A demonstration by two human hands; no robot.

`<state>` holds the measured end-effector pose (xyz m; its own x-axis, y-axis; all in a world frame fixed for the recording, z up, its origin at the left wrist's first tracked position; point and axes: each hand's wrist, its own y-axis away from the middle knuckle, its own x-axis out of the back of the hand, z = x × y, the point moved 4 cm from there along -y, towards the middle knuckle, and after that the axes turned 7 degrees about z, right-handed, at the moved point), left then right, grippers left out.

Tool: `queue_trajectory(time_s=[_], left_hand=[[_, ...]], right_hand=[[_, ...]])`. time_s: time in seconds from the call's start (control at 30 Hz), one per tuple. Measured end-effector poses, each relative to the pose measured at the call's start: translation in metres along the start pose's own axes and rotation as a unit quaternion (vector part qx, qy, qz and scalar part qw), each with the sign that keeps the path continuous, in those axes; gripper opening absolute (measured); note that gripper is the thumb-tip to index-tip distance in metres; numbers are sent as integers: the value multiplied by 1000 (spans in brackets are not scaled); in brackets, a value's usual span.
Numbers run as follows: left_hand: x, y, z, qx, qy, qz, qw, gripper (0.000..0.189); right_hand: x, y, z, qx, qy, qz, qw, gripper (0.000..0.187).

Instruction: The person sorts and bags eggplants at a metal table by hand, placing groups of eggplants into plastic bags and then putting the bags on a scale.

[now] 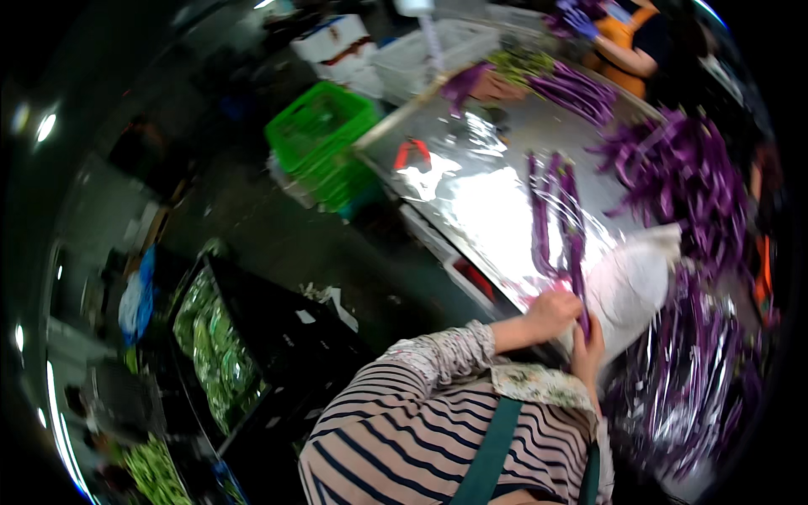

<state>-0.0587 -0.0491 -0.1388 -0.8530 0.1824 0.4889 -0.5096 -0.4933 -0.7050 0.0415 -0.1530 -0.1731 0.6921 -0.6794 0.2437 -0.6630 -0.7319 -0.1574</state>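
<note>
Long purple eggplants (pixel 541 221) in clear plastic wrapping lie on the metal table before me. My left hand (pixel 554 314) is at their near ends, its fingers closed on the lower part of an eggplant (pixel 576 259) at the right of the bundle. Just below and to the right, my right hand (pixel 588 353) grips the same eggplant's near end. White sacking (pixel 631 284) lies beside my right hand. A large loose heap of eggplants (pixel 682 177) covers the table's right side, with plastic-wrapped ones (pixel 682 372) nearer me.
A red-handled tool (pixel 413 153) lies on the metal table (pixel 404 132). Green crates (pixel 315 120) stand off its left edge. At the far side a co-worker in purple gloves (pixel 579 22) holds eggplants. Black crates (pixel 284 334) with bagged green vegetables (pixel 214 353) stand to my left.
</note>
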Motion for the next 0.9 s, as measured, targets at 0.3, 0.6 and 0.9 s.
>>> queue_trajectory(time_s=[0.3, 0.6, 0.9], left_hand=[[9, 0, -6, 62, 2, -52, 997, 5], [11, 4, 0, 32, 12, -83, 996, 4], [10, -1, -10, 23, 21, -62, 998, 5]], right_hand=[[-25, 35, 43, -409, -302, -29, 861, 35], [-33, -2, 21, -82, -49, 37, 995, 28], [-32, -14, 11, 4, 153, 77, 985, 28]])
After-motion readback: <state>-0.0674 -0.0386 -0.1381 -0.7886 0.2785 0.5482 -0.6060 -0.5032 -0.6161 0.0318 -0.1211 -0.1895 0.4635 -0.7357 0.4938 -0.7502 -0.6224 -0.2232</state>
